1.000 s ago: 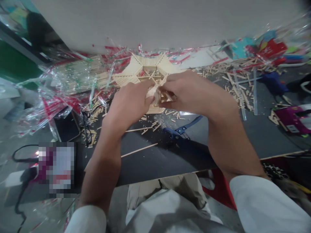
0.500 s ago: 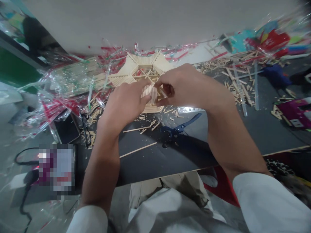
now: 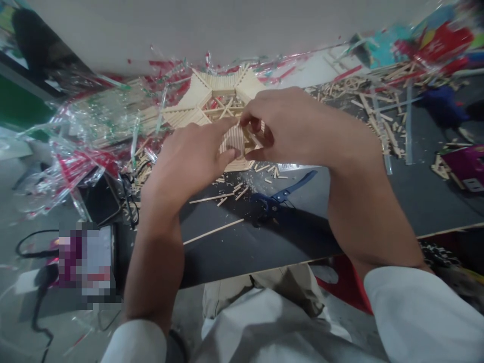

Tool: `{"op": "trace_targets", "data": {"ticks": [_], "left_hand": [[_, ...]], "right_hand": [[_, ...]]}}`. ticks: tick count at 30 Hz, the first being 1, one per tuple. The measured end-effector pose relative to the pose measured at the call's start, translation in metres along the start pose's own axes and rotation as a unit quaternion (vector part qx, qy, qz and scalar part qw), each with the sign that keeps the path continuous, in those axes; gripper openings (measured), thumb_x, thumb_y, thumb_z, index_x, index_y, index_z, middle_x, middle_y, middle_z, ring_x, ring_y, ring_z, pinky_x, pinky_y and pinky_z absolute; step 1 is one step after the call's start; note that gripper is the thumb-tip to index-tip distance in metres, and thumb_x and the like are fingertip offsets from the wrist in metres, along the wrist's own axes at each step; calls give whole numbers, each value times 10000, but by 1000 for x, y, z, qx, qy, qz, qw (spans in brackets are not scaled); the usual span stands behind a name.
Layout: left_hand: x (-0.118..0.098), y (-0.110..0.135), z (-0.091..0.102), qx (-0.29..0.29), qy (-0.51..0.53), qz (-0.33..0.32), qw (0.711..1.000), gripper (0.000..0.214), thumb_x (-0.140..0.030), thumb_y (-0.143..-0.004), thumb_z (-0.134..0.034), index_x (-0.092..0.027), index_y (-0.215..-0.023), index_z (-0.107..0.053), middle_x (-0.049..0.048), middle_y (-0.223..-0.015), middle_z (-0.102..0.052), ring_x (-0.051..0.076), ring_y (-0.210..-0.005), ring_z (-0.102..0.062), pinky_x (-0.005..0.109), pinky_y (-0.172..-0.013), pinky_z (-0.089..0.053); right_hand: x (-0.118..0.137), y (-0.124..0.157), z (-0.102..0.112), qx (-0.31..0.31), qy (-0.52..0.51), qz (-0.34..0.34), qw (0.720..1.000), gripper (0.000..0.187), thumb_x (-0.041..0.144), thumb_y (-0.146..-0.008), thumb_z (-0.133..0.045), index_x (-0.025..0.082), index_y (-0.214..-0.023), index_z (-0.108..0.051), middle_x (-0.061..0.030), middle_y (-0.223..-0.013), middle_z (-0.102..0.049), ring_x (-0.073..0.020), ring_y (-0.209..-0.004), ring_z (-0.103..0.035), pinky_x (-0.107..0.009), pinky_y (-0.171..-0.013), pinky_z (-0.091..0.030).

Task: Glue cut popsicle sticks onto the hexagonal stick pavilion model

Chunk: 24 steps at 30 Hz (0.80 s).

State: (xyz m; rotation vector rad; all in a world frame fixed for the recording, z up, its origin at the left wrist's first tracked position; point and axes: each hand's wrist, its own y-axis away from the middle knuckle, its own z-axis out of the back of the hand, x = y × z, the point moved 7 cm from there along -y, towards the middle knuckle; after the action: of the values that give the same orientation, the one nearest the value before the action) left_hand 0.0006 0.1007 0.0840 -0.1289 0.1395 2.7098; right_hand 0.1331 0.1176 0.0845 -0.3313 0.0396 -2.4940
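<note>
A roof-like model (image 3: 223, 81) built from thin wooden sticks stands on the dark table, with slatted panels flaring around an open lattice centre. My left hand (image 3: 189, 159) grips its near slatted panel (image 3: 233, 141) from the left, index finger along the top and thumb low on the slats. From the other side my right hand (image 3: 293, 130) holds the same panel's right edge, its fingers curled and thumb lower down. Whether a loose stick is between the right fingertips is hidden. Blue-handled cutting pliers (image 3: 278, 199) lie just in front of the model.
Loose sticks (image 3: 214, 232) and short offcuts lie on the table (image 3: 227, 257). Crumpled plastic wrap (image 3: 98, 151) and a dark phone (image 3: 100, 199) are at left. A blue glue gun (image 3: 442, 106), clear glue sticks (image 3: 409, 126) and a purple box (image 3: 467, 166) lie at right.
The view has shifted slightly, so the table's contents sit a little differently in it. Both hands keep their places on the model's near panel, with the left thumb slightly closer to the right one.
</note>
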Motion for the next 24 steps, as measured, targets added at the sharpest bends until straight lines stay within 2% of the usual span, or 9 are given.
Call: {"op": "trace_targets", "data": {"ticks": [3,6,8,9,12,14,17,24], "left_hand": [[-3,1,1,12,-3,-26,1000,620,-435,-1009,-595,-292,-1599,-468,80,-1088,-768,361,-1148,-675,464,-954,-498],[-4,1,0,15,-11,-22,1000,641,-501,-1000,-614,-281,-1583,-465,80,-1089,-762,357,-1179,-662,445,-971,-487],[-5,2,-1,14,-22,-13,1000,648,-521,-993,-615,-277,-1574,-463,90,-1103,-759,367,-1188,-660,445,-971,-486],[-5,2,-1,10,-28,-7,1000,651,-523,-987,-619,-280,-1571,-462,95,-1110,-757,370,-1188,-661,445,-969,-488],[-7,1,-2,0,-43,10,999,649,-508,-977,-624,-288,-1565,-458,104,-1118,-754,373,-1195,-659,448,-974,-490],[-7,0,-4,1,-48,16,999,630,-500,-980,-612,-291,-1556,-467,106,-1104,-755,372,-1197,-657,450,-977,-491],[-7,-2,-5,5,-52,22,998,603,-501,-994,-580,-284,-1547,-483,111,-1072,-756,377,-1180,-663,460,-970,-493],[-8,-2,-2,15,-64,36,997,596,-513,-995,-561,-288,-1543,-499,122,-1053,-756,401,-1126,-689,483,-914,-515]], "right_hand": [[-1,3,4,5,-11,-18,1000,291,324,-805,-815,277,-821,-528,-44,-873,-687,-252,-828,-660,-371,-702,-489],[-1,6,9,3,-12,-28,1000,150,286,-849,-768,264,-916,-635,-50,-845,-721,-250,-784,-688,-386,-730,-506],[-3,6,15,-33,-20,-48,998,51,279,-922,-686,255,-966,-691,-58,-869,-754,-246,-795,-711,-394,-796,-526],[-5,6,18,-54,-35,-65,996,66,270,-940,-658,249,-974,-711,-59,-882,-766,-244,-809,-721,-393,-822,-535],[-11,4,22,-115,-104,-116,981,116,177,-901,-654,204,-963,-748,-69,-958,-780,-247,-899,-733,-362,-826,-552],[-13,1,18,-123,-151,-136,971,180,122,-866,-658,169,-1010,-755,-81,-1041,-776,-245,-941,-727,-341,-804,-555],[-15,-3,5,-100,-182,-163,964,236,114,-828,-678,192,-1044,-735,-63,-1073,-774,-243,-929,-725,-340,-798,-553],[-16,-8,-10,-142,-139,-172,965,235,138,-767,-641,261,-966,-664,-59,-1005,-764,-304,-970,-717,-403,-830,-529]]}}
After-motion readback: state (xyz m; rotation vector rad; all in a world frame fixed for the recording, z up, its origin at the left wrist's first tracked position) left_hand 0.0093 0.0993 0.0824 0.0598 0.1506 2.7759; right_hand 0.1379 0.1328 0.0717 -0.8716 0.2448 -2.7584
